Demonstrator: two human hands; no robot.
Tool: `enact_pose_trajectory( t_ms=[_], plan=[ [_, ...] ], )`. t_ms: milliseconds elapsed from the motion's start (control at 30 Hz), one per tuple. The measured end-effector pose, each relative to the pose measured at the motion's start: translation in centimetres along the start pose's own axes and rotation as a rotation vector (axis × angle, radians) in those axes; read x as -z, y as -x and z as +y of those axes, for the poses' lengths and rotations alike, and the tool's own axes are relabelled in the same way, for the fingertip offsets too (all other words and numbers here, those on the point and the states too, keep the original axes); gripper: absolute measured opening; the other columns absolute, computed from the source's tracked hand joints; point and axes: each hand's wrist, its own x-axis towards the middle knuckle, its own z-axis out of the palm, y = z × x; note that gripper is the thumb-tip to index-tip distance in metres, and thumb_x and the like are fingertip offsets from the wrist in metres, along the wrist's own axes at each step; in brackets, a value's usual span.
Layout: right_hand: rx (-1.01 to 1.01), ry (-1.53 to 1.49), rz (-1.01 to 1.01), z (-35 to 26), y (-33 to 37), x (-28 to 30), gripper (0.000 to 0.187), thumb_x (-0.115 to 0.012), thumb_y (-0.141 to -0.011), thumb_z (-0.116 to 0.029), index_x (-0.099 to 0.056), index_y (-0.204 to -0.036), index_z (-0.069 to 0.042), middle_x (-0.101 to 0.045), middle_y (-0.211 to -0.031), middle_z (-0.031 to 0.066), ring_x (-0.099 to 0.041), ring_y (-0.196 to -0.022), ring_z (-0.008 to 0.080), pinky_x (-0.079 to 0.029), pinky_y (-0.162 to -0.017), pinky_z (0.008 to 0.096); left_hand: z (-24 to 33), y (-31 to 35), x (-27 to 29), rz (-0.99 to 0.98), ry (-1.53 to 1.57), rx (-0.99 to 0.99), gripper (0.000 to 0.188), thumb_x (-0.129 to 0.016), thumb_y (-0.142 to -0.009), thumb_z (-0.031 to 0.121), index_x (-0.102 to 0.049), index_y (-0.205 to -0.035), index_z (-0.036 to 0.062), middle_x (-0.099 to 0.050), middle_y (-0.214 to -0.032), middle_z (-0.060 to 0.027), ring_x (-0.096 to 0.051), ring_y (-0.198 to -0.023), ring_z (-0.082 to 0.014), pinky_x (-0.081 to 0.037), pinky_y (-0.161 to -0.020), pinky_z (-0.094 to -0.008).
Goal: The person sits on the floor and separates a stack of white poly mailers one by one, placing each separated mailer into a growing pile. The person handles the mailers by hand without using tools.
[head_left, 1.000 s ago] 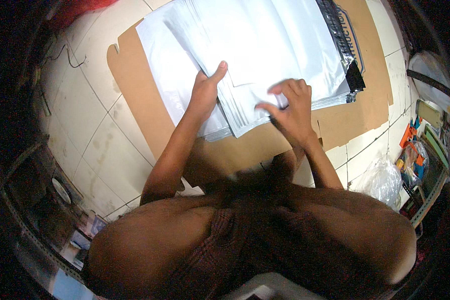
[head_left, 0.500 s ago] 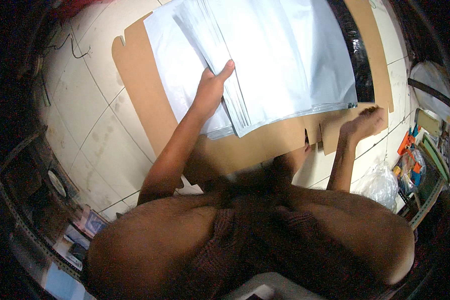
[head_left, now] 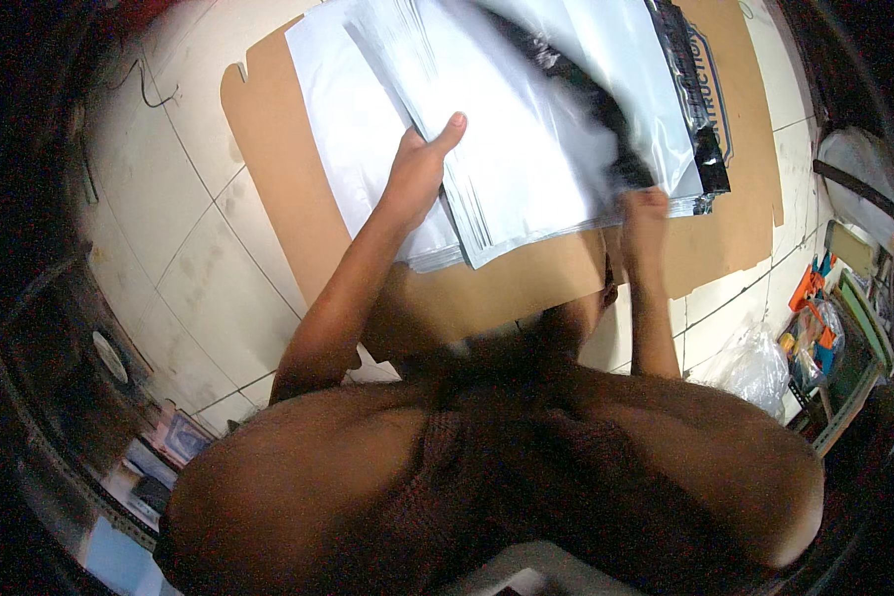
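A stack of white plastic mailer bags lies on a flat brown cardboard sheet. My left hand is closed on the stack's left part, thumb on top and fingers beneath the fanned edges. My right hand, a little blurred, pinches the near corner of the top mailer bag. That bag's black edge strip is lifted and curls leftward over the stack, smeared by motion. Under it, at the right, the black edges of the other bags show.
Pale floor tiles surround the cardboard. To the right are a clear plastic bag, an orange tool and a rack with a green panel. My bent knees fill the near part. A dark cable lies far left.
My right hand has moved left from beyond the stack's right edge, bringing the top bag's black edge with it. Printing on the cardboard is now uncovered. My left hand stays nearly still.
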Motion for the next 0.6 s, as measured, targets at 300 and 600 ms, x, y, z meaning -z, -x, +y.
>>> enact_pose_trajectory(
  t_ms=[300, 600],
  plan=[
    [0.786, -0.092, 0.425, -3.1, 3.1, 3.9, 0.026, -0.065, -0.095, -0.024, -0.052, -0.105, -0.003, -0.054, -0.099, 0.0062, -0.052, -0.086, 0.0177, -0.045, -0.082, 0.0341, -0.1, -0.2, 0.1, 0.006, -0.047, 0.024, 0.067, -0.065, -0.095, 0.035, -0.044, -0.131, -0.0167, -0.060, -0.122, -0.0240, -0.061, -0.111, -0.0264, -0.047, -0.097, -0.0337],
    [0.701, 0.132, -0.038, -6.3, 2.5, -2.6, 0.010, -0.076, -0.083, -0.019, -0.074, -0.082, -0.010, -0.068, -0.081, 0.0045, -0.050, -0.078, 0.0175, -0.039, -0.079, 0.0311, 0.3, -0.4, -0.2, -0.004, 0.202, 0.056, 0.071, -0.068, -0.092, 0.037, -0.043, -0.132, -0.0173, -0.060, -0.120, -0.0242, -0.060, -0.110, -0.0258, -0.048, -0.095, -0.0332]
  ],
)
